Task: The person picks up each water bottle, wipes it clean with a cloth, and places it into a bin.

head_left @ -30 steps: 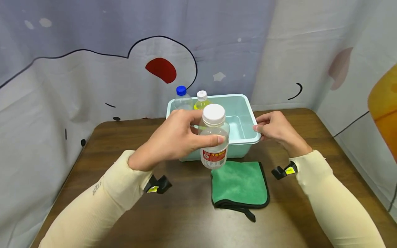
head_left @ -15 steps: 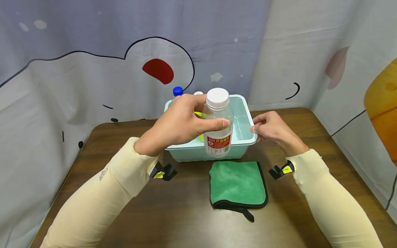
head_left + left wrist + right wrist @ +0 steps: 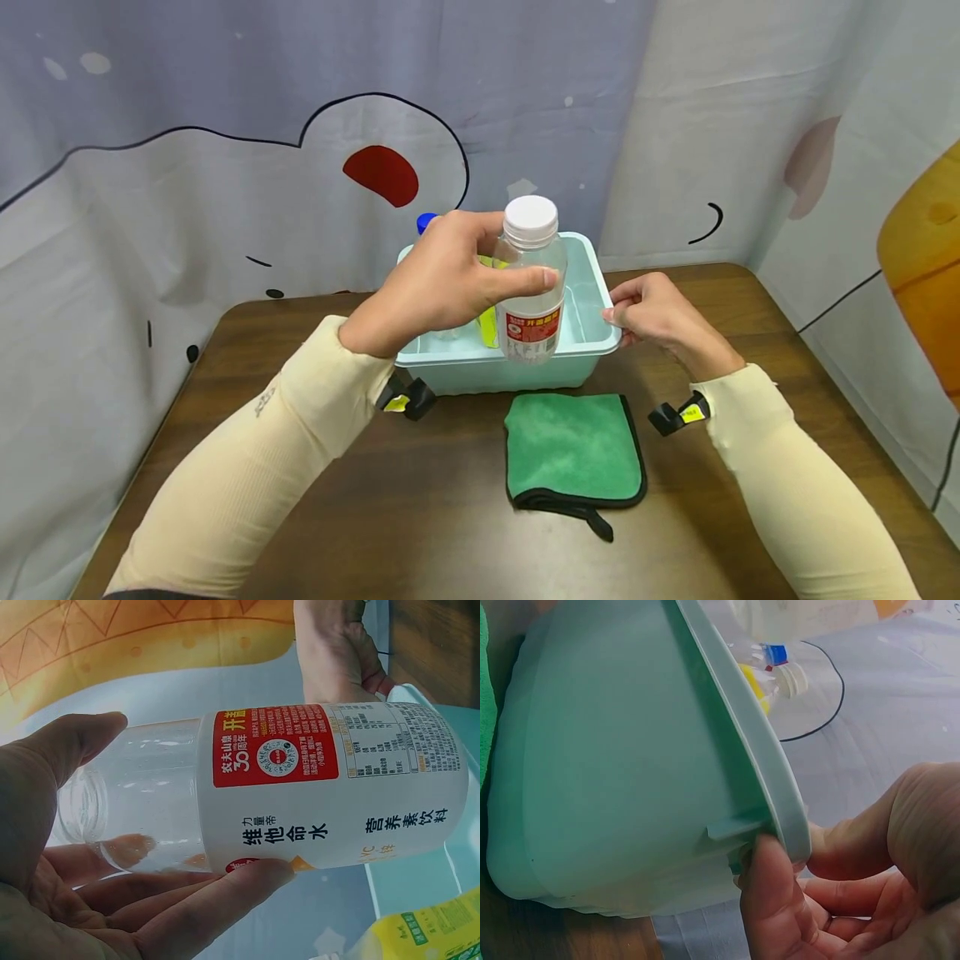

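My left hand (image 3: 450, 271) grips a clear plastic bottle (image 3: 531, 275) with a white cap and a red and white label, thumb on one side and fingers round the other. The bottle is upright, held up over the front of a pale green plastic basin (image 3: 480, 379). My right hand (image 3: 656, 317) pinches the basin's right rim; in the right wrist view the thumb and a finger (image 3: 769, 892) lie on either side of it. Inside the basin stand a yellow-labelled bottle (image 3: 427, 930) and a blue-capped bottle (image 3: 426, 222), both largely hidden behind my left hand.
A folded green cloth (image 3: 573, 450) with black edging and a loop lies in front of the basin on the wooden table (image 3: 360, 500). Behind and beside the table hangs a patterned curtain (image 3: 525, 100), close to the basin's back.
My left hand has lifted the white-capped bottle and carried it forward and slightly right, over the basin's front. My right hand keeps its pinch on the rim.
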{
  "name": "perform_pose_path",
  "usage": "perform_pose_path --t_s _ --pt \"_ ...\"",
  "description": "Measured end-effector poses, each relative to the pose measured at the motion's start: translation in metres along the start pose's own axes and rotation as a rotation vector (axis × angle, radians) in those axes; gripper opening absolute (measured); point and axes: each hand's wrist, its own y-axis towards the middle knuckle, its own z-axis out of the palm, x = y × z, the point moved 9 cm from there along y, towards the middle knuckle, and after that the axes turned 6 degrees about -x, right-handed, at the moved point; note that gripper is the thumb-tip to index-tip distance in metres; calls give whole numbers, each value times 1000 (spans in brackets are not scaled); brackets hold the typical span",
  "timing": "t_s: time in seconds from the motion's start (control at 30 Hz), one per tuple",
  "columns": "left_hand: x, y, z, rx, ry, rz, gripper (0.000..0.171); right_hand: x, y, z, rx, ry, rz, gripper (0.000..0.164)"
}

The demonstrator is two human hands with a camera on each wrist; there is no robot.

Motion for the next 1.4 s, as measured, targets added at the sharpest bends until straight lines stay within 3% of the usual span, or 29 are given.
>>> perform_pose_path --t_s 0.4,0.93,1.4 --pt "-2 16 6 -31 44 38 40 0 -2 -1 5 -12 -6 35" --pt "10 32 13 -25 110 -46 47 2 -5 2 -1 -12 -9 33" --pt "23 43 27 -21 36 -99 45 2 -8 2 5 -15 1 35"
